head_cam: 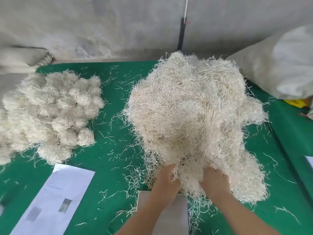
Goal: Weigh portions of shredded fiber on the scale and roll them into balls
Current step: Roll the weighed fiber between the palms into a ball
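A big loose heap of pale shredded fiber point(194, 112) covers the right half of the green table point(115, 119). Both hands reach into its near edge. My left hand point(165, 178) has its fingers pushed into the strands, fingertips hidden. My right hand point(216, 181) grips a clump of fiber at the heap's front, its fingers buried. Between and under my forearms lies the steel scale platform point(176, 216), partly hidden. On the left sits a pile of several rolled fiber balls point(50, 114).
Printed paper sheets point(55, 199) lie at the front left. A large white sack point(279, 68) stands at the back right with something yellow point(295, 103) below it. Loose strands are scattered over the cloth. A grey wall runs behind the table.
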### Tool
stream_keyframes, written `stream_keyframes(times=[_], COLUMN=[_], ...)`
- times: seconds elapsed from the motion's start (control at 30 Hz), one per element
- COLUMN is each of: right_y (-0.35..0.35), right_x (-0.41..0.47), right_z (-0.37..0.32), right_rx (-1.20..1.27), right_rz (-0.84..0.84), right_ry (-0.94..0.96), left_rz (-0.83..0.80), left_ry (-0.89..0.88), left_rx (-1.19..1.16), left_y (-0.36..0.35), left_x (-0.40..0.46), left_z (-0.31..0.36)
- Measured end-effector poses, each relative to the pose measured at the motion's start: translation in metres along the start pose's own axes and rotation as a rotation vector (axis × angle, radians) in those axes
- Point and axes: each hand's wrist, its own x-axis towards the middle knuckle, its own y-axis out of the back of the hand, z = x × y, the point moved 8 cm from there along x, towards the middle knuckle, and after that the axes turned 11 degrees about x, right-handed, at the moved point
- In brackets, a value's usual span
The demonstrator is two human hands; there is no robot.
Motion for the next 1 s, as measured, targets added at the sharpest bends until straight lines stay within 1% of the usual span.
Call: stream_keyframes(times=[0.1, 0.17, 0.27, 0.3, 0.33, 0.37, 0.4, 0.47, 0.5, 0.53, 0.57, 0.6, 0.63, 0.67, 0.7, 0.73, 0.77, 0.8, 0.87, 0.9, 0.93, 0.97, 1.0], right_y=[0.024, 0.046, 0.084, 0.095, 0.103, 0.108, 0.109, 0.107, 0.107, 0.108, 0.110, 0.112, 0.112, 0.111, 0.110, 0.111, 0.115, 0.120, 0.135, 0.139, 0.138, 0.131, 0.120], right_x=[-0.016, -0.033, -0.055, -0.061, -0.064, -0.064, -0.064, -0.064, -0.065, -0.068, -0.069, -0.069, -0.070, -0.071, -0.074, -0.077, -0.079, -0.081, -0.084, -0.083, -0.081, -0.076, -0.071], right_z=[0.001, -0.003, -0.017, -0.026, -0.034, -0.042, -0.047, -0.051, -0.052, -0.054, -0.057, -0.059, -0.064, -0.072, -0.081, -0.086, -0.090, -0.088, -0.073, -0.064, -0.060, -0.062, -0.068], right_rx=[0.038, 0.088, 0.191, 0.235, 0.295, 0.376, 0.469, 0.675, 0.760, 0.805, 0.809, 0.754, 0.650, 0.526, 0.445, 0.458, 0.550, 0.669, 0.924, 1.019, 1.056, 1.021, 0.912], right_rz=[0.157, 0.288, 0.514, 0.549, 0.537, 0.479, 0.398, 0.241, 0.188, 0.162, 0.156, 0.163, 0.171, 0.168, 0.159, 0.156, 0.144, 0.157, 0.309, 0.372, 0.361, 0.270, 0.144], right_ry=[0.049, 0.078, 0.241, 0.320, 0.392, 0.434, 0.430, 0.369, 0.356, 0.365, 0.392, 0.431, 0.481, 0.536, 0.592, 0.642, 0.683, 0.697, 0.690, 0.660, 0.623, 0.592, 0.574], left_rz=[0.090, 0.119, 0.176, 0.180, 0.180, 0.177, 0.171, 0.130, 0.098, 0.007, -0.090, -0.139, -0.151, -0.163, -0.117, -0.037, 0.073, 0.146, 0.260, 0.286, 0.279, 0.225, 0.116], left_ry=[-0.027, -0.039, -0.048, -0.060, -0.070, -0.072, -0.082, -0.123, -0.155, -0.162, -0.162, -0.133, -0.154, -0.119, -0.082, -0.036, -0.016, 0.020, 0.156, 0.230, 0.260, 0.215, 0.159], left_rx=[0.081, 0.186, 0.258, 0.268, 0.274, 0.272, 0.215, 0.000, 0.011, 0.021, -0.020, -0.240, -0.443, -0.624, -0.681, -0.719, -0.711, -0.754, -0.883, -0.934, -0.972, -0.986, -0.988], left_y=[-0.005, -0.005, -0.001, -0.001, -0.001, 0.000, 0.001, 0.006, 0.008, 0.006, 0.001, 0.003, 0.006, 0.008, 0.014, 0.021, 0.031, 0.038, 0.055, 0.063, 0.069, 0.073, 0.073], left_x=[-0.012, -0.016, -0.013, -0.011, -0.008, -0.007, -0.005, -0.001, -0.003, -0.007, -0.008, -0.013, -0.016, -0.018, -0.018, -0.018, -0.017, -0.016, -0.014, -0.015, -0.016, -0.016, -0.018], left_z=[0.012, 0.018, 0.031, 0.037, 0.045, 0.053, 0.061, 0.074, 0.085, 0.096, 0.099, 0.106, 0.116, 0.121, 0.122, 0.121, 0.117, 0.114, 0.101, 0.093, 0.090, 0.094, 0.104])
